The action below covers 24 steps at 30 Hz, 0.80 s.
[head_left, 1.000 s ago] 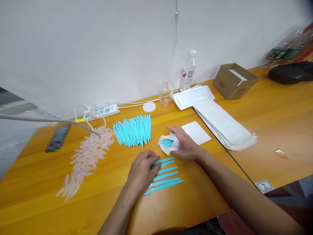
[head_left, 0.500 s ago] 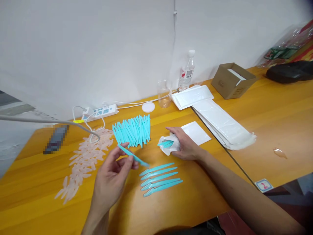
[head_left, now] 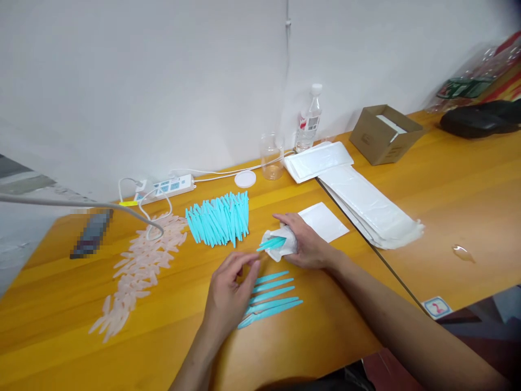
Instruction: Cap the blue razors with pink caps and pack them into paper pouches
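Meanwhile, a white pouch (head_left: pixel 280 243) with turquoise sticks poking out is gripped in the right hand (head_left: pixel 304 243), just right of the turquoise stick pile (head_left: pixel 220 219). Loosely curled, the left hand (head_left: pixel 228 293) is held over a row of sticks (head_left: pixel 271 297) below the pile. A "2" is printed on a card (head_left: pixel 436 307) far right.

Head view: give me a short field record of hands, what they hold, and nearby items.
left hand: empty, fingers curled, just above the row
right hand: grips small white plastic bag, teal pieces poking from its mouth
row: five loose slim teal plastic sticks flat on the orange wooden table
behind: teal stick pile; pale pink plastic caps
right side: white pouch stack, brown cardboard box
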{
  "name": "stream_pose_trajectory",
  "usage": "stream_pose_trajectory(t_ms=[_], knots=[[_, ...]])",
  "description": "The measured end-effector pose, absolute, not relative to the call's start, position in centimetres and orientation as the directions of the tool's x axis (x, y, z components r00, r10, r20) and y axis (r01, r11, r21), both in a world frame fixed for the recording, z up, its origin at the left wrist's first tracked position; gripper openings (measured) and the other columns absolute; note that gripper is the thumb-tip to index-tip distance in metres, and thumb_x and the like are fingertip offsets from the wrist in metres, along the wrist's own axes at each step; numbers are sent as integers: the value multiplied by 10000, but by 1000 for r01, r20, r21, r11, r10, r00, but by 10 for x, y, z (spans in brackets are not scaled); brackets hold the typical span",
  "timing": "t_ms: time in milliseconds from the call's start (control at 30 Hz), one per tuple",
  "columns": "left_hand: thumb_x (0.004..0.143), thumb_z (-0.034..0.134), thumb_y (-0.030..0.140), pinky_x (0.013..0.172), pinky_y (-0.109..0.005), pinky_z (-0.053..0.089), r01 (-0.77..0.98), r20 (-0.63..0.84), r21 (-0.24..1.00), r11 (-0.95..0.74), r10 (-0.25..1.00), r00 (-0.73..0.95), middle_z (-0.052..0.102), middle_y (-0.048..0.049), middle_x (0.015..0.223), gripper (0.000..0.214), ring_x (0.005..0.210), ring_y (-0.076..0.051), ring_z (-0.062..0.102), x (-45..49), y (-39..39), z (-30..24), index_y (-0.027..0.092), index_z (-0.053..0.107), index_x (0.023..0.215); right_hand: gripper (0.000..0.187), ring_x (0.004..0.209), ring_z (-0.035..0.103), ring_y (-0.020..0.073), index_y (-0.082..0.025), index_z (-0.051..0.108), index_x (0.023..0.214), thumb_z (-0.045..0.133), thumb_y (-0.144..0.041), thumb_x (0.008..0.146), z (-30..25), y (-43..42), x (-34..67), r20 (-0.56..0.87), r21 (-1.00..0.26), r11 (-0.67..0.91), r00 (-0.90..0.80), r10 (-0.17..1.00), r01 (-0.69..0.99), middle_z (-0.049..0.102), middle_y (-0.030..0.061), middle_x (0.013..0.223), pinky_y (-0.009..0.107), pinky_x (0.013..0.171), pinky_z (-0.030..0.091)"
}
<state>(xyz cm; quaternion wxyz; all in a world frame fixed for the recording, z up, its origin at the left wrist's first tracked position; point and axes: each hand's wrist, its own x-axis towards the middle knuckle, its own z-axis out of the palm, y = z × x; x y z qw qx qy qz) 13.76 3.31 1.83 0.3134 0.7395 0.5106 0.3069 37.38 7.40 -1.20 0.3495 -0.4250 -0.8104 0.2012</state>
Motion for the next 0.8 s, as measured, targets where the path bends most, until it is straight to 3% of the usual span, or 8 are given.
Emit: stream_pose_trajectory(t_ms=[100,233,300,367,467,600,700,800], knots=[[919,606,300,775,-311,490,683,-27,646,-341,884,467,686,-46,956,206,890,-197,638,129,34,14,270,763,1048,858,1177,493,331,-174,329,1463,680,-152,680,-12,75,373,398,-615,564,-401,825,550,524,161,1273,520,1035,412],[900,598,231,814,-356,489,739,-63,537,-407,854,516,696,-52,953,177,935,-230,636,138,36,11,258,767,945,867,1149,509,329,-190,331,1464,678,-145,670,-12,74,374,394,-622,551,-385,835,556,532,153,1266,522,1017,426],[913,577,223,806,-357,493,710,-50,573,-410,846,530,699,-50,932,161,909,-224,638,133,35,17,236,738,905,855,1145,512,326,-188,329,1462,684,-159,685,-11,73,375,395,-625,543,-374,839,561,529,157,1277,519,1012,431],[929,571,247,763,-333,510,653,-17,676,-342,878,478,693,-40,902,153,838,-197,644,119,31,28,236,707,999,850,1146,512,325,-186,329,1460,690,-164,690,-11,73,376,399,-624,542,-367,841,563,529,160,1279,517,1012,432],[925,614,300,705,-287,545,435,63,888,-151,976,210,680,-12,869,303,744,-155,665,100,27,47,253,608,1225,881,1151,509,330,-201,317,1465,691,-145,669,-12,73,375,404,-621,551,-375,834,557,528,157,1280,527,1015,428],[872,701,326,691,-273,564,125,159,982,-143,979,-130,688,-7,920,216,719,-135,681,118,29,52,220,616,1039,883,1158,510,336,-205,314,1466,688,-144,668,-12,73,371,401,-626,556,-386,831,547,521,159,1288,529,1008,434],[885,687,338,724,-273,540,210,175,966,-149,978,-109,693,-15,883,168,764,-140,654,158,34,35,209,656,989,856,1146,517,325,-206,319,1461,682,-153,687,-11,72,368,416,-629,566,-385,824,532,524,156,1280,518,999,443],[924,632,339,951,-361,489,393,254,886,-246,967,34,690,-67,1084,211,1053,-199,622,182,35,18,224,698,1088,854,1134,517,320,-200,317,1462,678,-151,690,-10,71,368,425,-626,576,-390,817,525,530,157,1265,515,995,443]])
